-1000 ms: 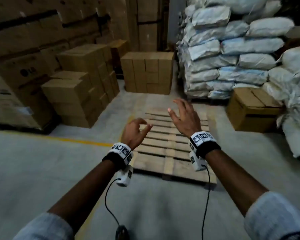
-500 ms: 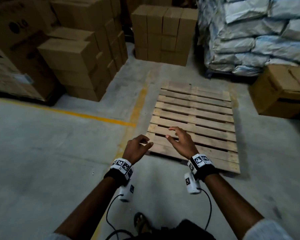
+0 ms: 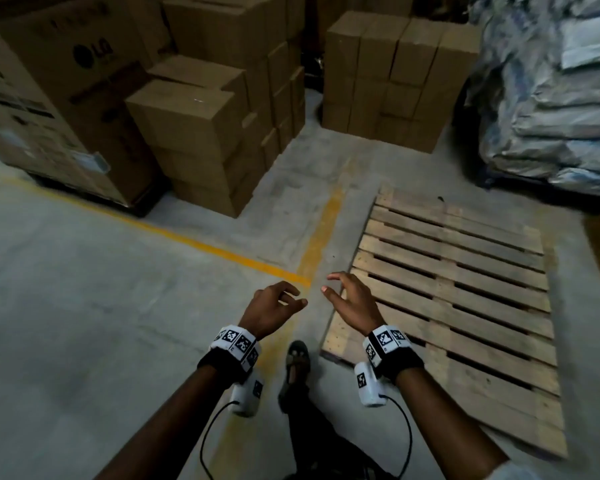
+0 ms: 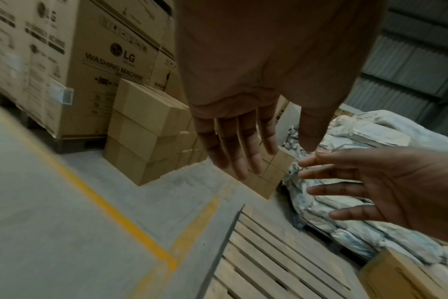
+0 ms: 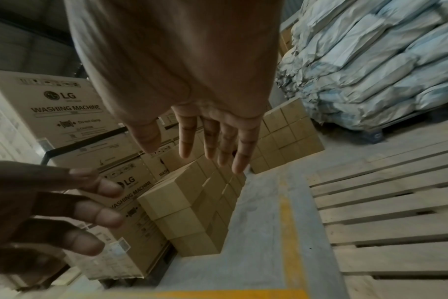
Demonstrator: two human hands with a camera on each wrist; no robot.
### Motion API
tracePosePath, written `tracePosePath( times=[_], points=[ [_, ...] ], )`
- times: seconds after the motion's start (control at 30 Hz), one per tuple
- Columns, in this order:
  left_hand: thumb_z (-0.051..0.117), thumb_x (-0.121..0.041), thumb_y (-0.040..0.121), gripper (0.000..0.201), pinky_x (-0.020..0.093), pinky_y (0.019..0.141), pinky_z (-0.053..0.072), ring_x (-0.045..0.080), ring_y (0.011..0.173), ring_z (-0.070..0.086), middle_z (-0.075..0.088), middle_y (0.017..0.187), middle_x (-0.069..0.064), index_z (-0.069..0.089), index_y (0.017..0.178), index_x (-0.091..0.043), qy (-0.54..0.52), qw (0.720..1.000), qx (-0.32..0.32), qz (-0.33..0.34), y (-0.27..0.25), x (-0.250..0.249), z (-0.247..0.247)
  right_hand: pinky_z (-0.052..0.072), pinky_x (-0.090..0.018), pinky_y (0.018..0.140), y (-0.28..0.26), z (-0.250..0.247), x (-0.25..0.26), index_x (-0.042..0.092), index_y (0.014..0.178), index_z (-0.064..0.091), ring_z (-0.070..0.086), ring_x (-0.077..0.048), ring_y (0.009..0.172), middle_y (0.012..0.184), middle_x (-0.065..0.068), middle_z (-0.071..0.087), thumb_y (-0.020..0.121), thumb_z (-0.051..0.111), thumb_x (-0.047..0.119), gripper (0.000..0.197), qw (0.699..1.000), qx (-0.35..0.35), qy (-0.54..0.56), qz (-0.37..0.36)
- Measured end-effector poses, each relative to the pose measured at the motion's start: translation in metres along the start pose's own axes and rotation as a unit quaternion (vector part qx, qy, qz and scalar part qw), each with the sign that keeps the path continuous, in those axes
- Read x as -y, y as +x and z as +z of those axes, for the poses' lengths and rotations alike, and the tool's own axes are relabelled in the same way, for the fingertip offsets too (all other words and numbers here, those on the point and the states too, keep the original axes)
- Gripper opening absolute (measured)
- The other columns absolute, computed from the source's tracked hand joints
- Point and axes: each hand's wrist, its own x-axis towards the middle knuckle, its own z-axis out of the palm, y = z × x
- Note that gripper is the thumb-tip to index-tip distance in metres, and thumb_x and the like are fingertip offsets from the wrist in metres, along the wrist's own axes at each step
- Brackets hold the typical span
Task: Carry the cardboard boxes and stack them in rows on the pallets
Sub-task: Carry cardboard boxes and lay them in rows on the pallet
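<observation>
**Empty hands, and a lot of boxes to move**

I am holding both hands out in front of me. My left hand is loose, with the fingers a little bent, and it is holding nothing. My right hand is spread, fingers apart, and it is holding nothing too.

The cardboard boxes are sitting in a tall pile on the floor ahead of me, to my left. More small boxes are sitting in a block farther back. The pallet is lying flat on the floor by my right side, and no box is on it yet.

What could go wrong? I am thinking the pile is tall, so if I am pulling a box from low down, the top ones could be falling on me. My foot is right beside the pallet corner, so I could be tripping on it while carrying a box I cannot see over. The pallet has gaps between its boards, so a box set on the edge could be tipping. A wire is hanging from each wrist and could be catching on a box.

The big boxes behind the pile are showing the words "LG" and "WASHING MACHINE". One is also showing "Do not clamp". A white sticker is on one, but I cannot read it.
</observation>
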Motion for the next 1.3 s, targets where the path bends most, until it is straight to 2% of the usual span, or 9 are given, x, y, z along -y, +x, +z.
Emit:
tracePosePath(
  times=[0.1,0.23,0.33,0.4,0.47,0.83,1.03,1.17,1.3],
  points=[
    [0.069,-0.060,0.087,0.036,0.042,0.093,0.052,0.017,0.097,0.068,0.075,0.088,-0.015,0.068,0.107,-0.030,0.013,1.000,-0.014,-0.020,0.070,0.004,-0.049,0.048,-0.035,0.098,0.089,0.013,0.016,0.027,0.121,0.065,0.058,-0.019,0.118,0.129,0.005,0.062,0.097,0.066,0.041,0.028,1.000,0.015,0.014,-0.004],
    [0.067,-0.062,0.087,0.036,0.040,0.086,0.055,0.015,0.093,0.068,0.074,0.086,-0.018,0.067,0.106,-0.032,0.038,0.999,-0.020,-0.027,0.149,0.003,-0.116,0.049,-0.035,0.094,0.186,0.017,0.044,0.030,0.118,0.065,0.059,-0.021,0.117,0.129,0.004,0.062,0.095,0.067,0.044,0.027,0.999,0.049,0.013,-0.017],
    [0.071,-0.054,0.090,0.031,0.029,0.076,0.055,0.005,0.080,0.069,0.075,0.089,-0.013,0.069,0.107,-0.028,0.032,0.997,-0.072,-0.025,0.209,0.001,-0.164,0.050,-0.036,0.095,0.261,0.017,0.068,0.032,0.117,0.066,0.059,-0.023,0.118,0.129,0.004,0.062,0.092,0.067,0.047,0.030,0.997,0.068,0.005,-0.033],
    [0.073,-0.050,0.090,0.027,0.016,0.065,0.048,-0.002,0.073,0.067,0.074,0.086,-0.012,0.070,0.103,-0.028,0.007,0.992,-0.119,-0.038,0.242,0.005,-0.189,0.049,-0.034,0.096,0.305,0.017,0.084,0.028,0.119,0.067,0.059,-0.021,0.118,0.129,0.003,0.062,0.094,0.069,0.043,0.029,0.996,0.082,-0.002,-0.043],
    [0.075,-0.048,0.089,0.022,0.011,0.059,0.042,-0.005,0.070,0.065,0.073,0.082,-0.013,0.071,0.099,-0.029,-0.012,0.987,-0.151,-0.052,0.276,0.010,-0.212,0.049,-0.036,0.098,0.349,0.019,0.098,0.027,0.120,0.067,0.059,-0.020,0.118,0.131,0.003,0.061,0.094,0.069,0.040,0.029,0.994,0.091,-0.005,-0.056],
    [0.075,-0.049,0.089,0.024,0.029,0.071,0.054,0.005,0.076,0.070,0.074,0.082,-0.012,0.073,0.098,-0.027,-0.076,0.978,-0.181,-0.076,0.505,0.075,-0.341,0.050,-0.039,0.098,0.623,0.058,0.156,0.030,0.121,0.066,0.057,-0.020,0.122,0.134,0.004,0.059,0.094,0.069,0.043,0.030,0.989,0.111,-0.052,-0.084],
    [0.074,-0.042,0.091,0.023,0.026,0.067,0.045,0.005,0.076,0.067,0.074,0.083,-0.007,0.073,0.098,-0.020,-0.128,0.969,-0.183,-0.103,0.639,0.095,-0.437,0.049,-0.037,0.098,0.782,0.073,0.226,0.025,0.122,0.067,0.060,-0.024,0.119,0.132,-0.001,0.061,0.094,0.071,0.038,0.032,0.983,0.131,-0.090,-0.096],
    [0.073,-0.036,0.093,0.027,0.021,0.064,0.045,0.010,0.076,0.060,0.071,0.090,0.000,0.067,0.105,-0.013,-0.141,0.961,-0.189,-0.146,0.702,0.106,-0.473,0.050,-0.045,0.100,0.868,0.080,0.259,0.027,0.125,0.065,0.058,-0.026,0.123,0.137,-0.001,0.059,0.093,0.069,0.044,0.036,0.980,0.132,-0.108,-0.101],
    [0.074,-0.044,0.091,0.041,0.029,0.070,0.046,0.016,0.088,0.064,0.069,0.097,-0.001,0.065,0.116,-0.013,-0.151,0.947,-0.207,-0.194,0.751,0.125,-0.495,0.050,-0.039,0.098,0.940,0.097,0.281,0.024,0.124,0.065,0.060,-0.025,0.120,0.134,-0.002,0.061,0.094,0.071,0.036,0.033,0.982,0.140,-0.098,-0.085]
  ],
)
